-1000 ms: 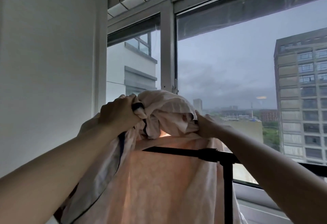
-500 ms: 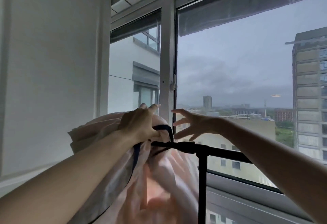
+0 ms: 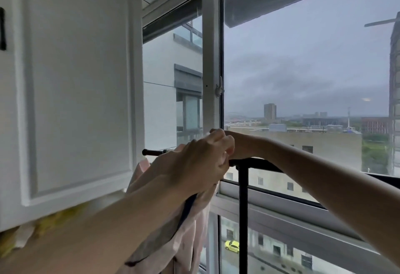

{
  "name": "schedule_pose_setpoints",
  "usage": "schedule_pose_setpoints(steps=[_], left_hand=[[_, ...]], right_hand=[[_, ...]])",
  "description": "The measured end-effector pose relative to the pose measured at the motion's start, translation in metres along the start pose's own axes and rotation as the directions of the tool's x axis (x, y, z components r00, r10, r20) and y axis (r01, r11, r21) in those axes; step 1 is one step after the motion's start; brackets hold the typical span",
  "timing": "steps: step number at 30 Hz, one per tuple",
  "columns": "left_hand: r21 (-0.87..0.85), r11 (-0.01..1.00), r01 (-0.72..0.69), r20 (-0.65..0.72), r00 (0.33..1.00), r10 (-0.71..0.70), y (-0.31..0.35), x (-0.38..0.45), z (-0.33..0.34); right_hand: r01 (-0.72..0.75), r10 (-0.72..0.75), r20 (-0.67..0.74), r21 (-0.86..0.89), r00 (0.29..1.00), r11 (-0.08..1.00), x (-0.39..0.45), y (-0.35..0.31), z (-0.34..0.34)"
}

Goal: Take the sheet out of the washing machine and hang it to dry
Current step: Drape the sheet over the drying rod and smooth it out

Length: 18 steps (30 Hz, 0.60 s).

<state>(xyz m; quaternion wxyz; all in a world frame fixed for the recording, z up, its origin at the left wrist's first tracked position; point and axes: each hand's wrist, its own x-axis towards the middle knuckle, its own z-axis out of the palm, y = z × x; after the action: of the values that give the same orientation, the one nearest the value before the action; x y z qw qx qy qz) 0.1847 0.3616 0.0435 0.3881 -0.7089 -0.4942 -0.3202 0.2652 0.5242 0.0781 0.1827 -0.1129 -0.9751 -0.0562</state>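
The pale pink sheet with a dark trimmed edge hangs down from the left part of the black drying rack bar, in front of the window. My left hand is at the bar and grips a bunched fold of the sheet, which falls away below the palm. My right hand reaches in from the right. It is tucked just behind the left hand, with its fingers curled on the sheet at the top of the bar. The left hand hides most of those fingers. The rack's black upright post stands directly below both hands.
A white panelled cabinet door fills the left side, close to the rack's left end. The window frame with its latch is just behind the bar. Something blurred and yellow sits under the cabinet.
The raised bundle of sheet has come down over the bar and now hangs below it. My right hand, open with spread fingers half a second ago, has closed in beside the left hand.
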Motion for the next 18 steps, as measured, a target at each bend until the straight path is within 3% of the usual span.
schedule_pose_setpoints(steps=[6,9,11,15,18], left_hand=[[-0.022,0.992,-0.122,-0.002,0.993,0.122,0.005,-0.033,0.0],[-0.012,0.992,-0.123,0.024,0.992,0.124,0.01,-0.053,-0.002],[-0.02,0.997,-0.076,0.027,0.997,0.076,0.009,-0.065,-0.005],[-0.156,0.979,0.128,0.053,0.991,-0.121,0.008,-0.085,-0.013],[-0.167,0.977,0.132,0.04,0.991,-0.127,0.005,-0.097,-0.006]], right_hand=[[0.01,-0.01,-0.019,0.042,1.0,0.999,-0.003,-0.014,-0.002],[0.122,-0.113,0.071,-0.142,0.991,0.982,0.001,-0.023,0.006],[0.147,-0.134,0.103,-0.127,0.986,0.981,0.002,-0.028,0.008],[0.243,-0.256,-0.078,-0.144,0.964,0.959,0.002,-0.031,0.01],[0.292,-0.309,-0.088,-0.165,0.947,0.942,-0.005,-0.032,0.009]])
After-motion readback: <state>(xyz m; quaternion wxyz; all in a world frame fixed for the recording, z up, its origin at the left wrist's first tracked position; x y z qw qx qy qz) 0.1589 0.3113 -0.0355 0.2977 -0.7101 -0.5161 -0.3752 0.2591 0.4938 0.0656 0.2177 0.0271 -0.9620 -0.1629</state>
